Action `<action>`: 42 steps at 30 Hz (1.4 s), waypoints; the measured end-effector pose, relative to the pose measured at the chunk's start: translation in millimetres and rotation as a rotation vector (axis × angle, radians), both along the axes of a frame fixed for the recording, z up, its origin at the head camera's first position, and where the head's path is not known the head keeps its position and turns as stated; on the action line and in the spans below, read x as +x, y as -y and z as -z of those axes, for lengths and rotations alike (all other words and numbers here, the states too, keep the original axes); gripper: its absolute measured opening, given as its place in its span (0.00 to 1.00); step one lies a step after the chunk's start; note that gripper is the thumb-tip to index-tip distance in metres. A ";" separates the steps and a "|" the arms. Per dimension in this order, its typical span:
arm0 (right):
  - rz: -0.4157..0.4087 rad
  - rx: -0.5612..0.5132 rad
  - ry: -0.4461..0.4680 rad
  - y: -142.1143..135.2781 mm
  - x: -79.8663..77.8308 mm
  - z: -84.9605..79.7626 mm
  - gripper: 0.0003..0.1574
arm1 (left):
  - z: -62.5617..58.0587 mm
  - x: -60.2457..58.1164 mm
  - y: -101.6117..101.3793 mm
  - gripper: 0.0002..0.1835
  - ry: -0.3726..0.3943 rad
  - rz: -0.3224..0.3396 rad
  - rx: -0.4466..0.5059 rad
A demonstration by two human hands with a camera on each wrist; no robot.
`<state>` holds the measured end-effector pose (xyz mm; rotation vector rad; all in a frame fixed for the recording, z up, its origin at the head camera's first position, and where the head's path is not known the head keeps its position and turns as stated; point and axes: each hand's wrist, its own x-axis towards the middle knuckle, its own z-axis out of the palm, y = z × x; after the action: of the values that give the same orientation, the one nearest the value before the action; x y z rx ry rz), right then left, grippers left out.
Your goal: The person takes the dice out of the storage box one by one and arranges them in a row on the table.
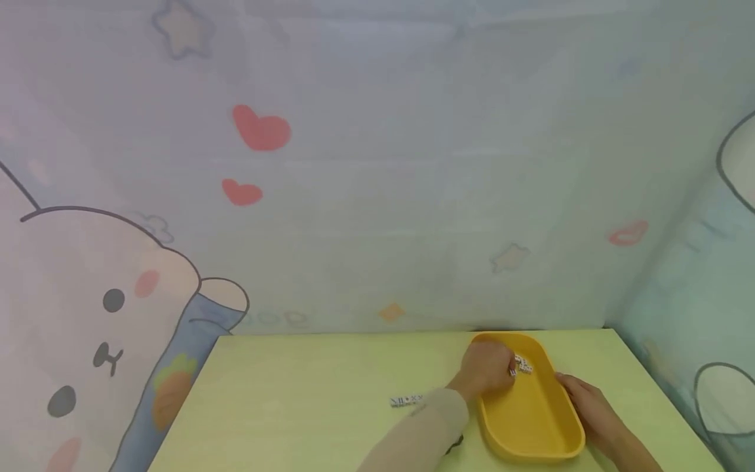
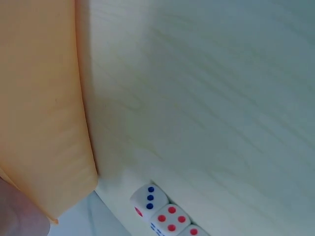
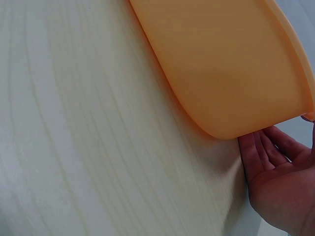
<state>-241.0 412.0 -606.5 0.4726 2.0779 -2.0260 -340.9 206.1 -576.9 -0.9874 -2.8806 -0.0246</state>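
Note:
A yellow tray (image 1: pixel 531 429) stands at the right side of the table, with several white dice (image 1: pixel 525 367) inside near its far end. My left hand (image 1: pixel 489 368) reaches over the tray's left rim, fingers curled, and pinches a die (image 1: pixel 512 372) at the fingertips. At the right rim, my right hand (image 1: pixel 590 403) holds the tray; in the right wrist view its fingers (image 3: pixel 268 150) lie against the outer wall and the thumb is near the rim. A row of dice (image 1: pixel 406 400) lies on the table left of the tray, partly behind the left sleeve.
The pale table (image 1: pixel 307 393) ends at a patterned cloth backdrop (image 1: pixel 377 196) at the back. Another cloth side (image 1: pixel 702 314) borders it on the right. In the left wrist view, dice (image 2: pixel 170 219) of the row appear near the tray's wall (image 2: pixel 44 108).

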 end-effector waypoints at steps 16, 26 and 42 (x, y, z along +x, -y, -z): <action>0.015 -0.006 0.035 7.2 0.9 7.2 0.46 | 3.5 4.2 10.5 0.08 0.063 0.042 -0.041; 0.020 0.014 0.031 7.5 0.7 9.3 0.46 | -2.0 6.0 16.0 0.04 0.136 0.079 0.039; -0.013 0.050 0.010 -3.2 -2.2 -4.0 0.47 | -64.5 -2.5 57.9 0.10 0.217 0.315 0.204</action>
<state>-243.2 415.2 -602.5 0.4750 2.1242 -1.9648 -343.4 148.2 -512.4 -1.4609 -2.7950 -0.4645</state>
